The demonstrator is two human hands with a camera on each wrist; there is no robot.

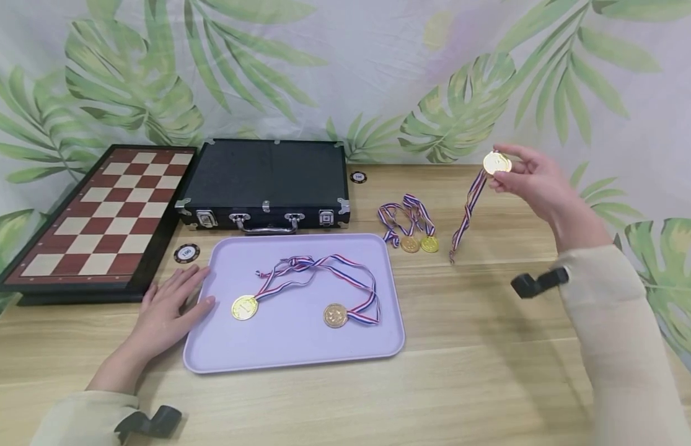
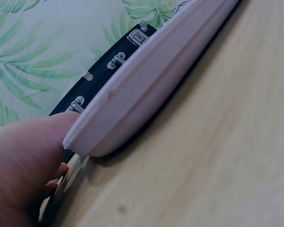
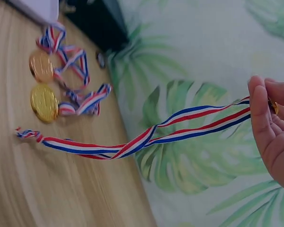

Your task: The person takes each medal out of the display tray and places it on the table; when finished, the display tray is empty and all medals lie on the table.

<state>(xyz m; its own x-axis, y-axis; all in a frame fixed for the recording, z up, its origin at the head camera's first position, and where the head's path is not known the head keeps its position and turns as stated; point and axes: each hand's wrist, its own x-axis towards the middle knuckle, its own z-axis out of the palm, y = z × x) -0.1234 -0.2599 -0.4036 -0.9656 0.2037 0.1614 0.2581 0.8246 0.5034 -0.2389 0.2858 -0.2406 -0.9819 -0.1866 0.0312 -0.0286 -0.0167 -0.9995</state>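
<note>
Up at the right, my right hand (image 1: 526,173) pinches a gold medal (image 1: 497,163) between thumb and fingers. Its striped ribbon (image 3: 151,130) hangs down, knotted at the lower end. My left hand (image 1: 169,310) rests at the left rim of a lilac tray (image 1: 289,353), its thumb touching the edge and its fingers spread on the table. On the tray lie a gold medal (image 1: 245,308) at left and a bronze-toned medal (image 1: 335,315) at right, with ribbons trailing together. Beyond the tray's right corner, a bronze-toned medal (image 3: 41,66) and a gold medal (image 3: 44,102) lie on the table.
Behind the tray stands a black case (image 1: 267,173) with metal latches and handle. A checkered board (image 1: 111,210) lies at the left. One black-and-white chip (image 1: 186,253) lies near the board, another chip (image 1: 359,177) right of the case. A leaf-print cloth (image 1: 367,68) hangs behind.
</note>
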